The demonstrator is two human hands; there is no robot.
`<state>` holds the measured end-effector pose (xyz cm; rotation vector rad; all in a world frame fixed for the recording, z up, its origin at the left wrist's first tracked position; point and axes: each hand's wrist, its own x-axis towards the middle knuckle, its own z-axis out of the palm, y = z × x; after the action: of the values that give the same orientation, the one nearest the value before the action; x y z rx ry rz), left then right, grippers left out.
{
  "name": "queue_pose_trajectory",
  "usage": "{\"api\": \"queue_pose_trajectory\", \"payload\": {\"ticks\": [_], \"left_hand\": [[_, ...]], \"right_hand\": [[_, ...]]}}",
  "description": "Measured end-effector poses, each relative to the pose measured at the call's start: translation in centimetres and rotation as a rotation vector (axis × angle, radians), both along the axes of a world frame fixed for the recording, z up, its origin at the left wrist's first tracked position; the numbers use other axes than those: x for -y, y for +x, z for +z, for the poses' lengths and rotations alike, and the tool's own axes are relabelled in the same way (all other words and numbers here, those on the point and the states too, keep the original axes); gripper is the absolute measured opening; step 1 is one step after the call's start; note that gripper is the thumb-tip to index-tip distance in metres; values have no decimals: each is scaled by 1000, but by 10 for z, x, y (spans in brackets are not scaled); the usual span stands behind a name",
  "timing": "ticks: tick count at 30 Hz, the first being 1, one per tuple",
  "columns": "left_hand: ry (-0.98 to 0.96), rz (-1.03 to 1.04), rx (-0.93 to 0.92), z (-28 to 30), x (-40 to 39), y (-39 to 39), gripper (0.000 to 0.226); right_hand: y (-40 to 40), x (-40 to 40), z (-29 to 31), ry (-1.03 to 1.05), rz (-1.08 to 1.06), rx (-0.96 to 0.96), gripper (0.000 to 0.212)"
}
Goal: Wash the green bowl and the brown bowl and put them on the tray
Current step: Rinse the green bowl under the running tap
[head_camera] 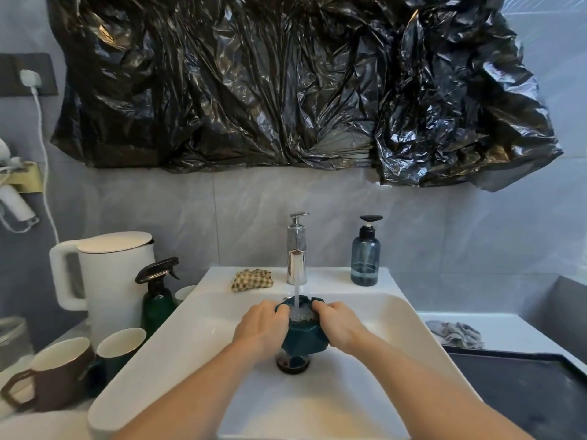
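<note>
Both my hands hold a dark green faceted bowl point(304, 339) over the white sink point(197, 338), under water running from the chrome tap point(296, 267). My left hand point(262, 327) grips its left side, fingers over the rim. My right hand point(338, 322) grips the right side, fingers curled over the rim into the foamy water inside. A brown cup-like bowl point(54, 373) with a handle and a cream inside stands on the counter at the far left. The dark tray point(524, 392) lies to the right of the sink.
A second green cup point(119, 349), a green spray bottle point(158, 296) and a white kettle point(108, 281) stand left of the sink. A checked cloth point(252, 280), a soap pump point(297, 231) and a blue dispenser bottle point(365, 255) line the back. A grey rag point(457, 333) lies behind the tray.
</note>
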<state>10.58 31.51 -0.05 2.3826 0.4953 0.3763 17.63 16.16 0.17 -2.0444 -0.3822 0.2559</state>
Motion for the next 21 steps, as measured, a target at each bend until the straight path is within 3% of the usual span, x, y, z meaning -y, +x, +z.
{"api": "queue_pose_trajectory", "payload": {"ticks": [7,10,14,18,21], "left_hand": [[-99,-9,0,8,2,-4,50],[117,-16,-31,23,-2,-8,36],[229,86,141,70,-12,-13,31],[342,-14,282,125,-12,-9,48],[463,-159,257,157,3,6,59]], "right_hand": [[-9,3,9,28,-12,-66,36],[-12,4,11,36,-4,-82,35],[-13,3,12,32,12,-90,34],[-11,2,10,31,20,-90,35],[-7,1,8,26,17,-94,36]]}}
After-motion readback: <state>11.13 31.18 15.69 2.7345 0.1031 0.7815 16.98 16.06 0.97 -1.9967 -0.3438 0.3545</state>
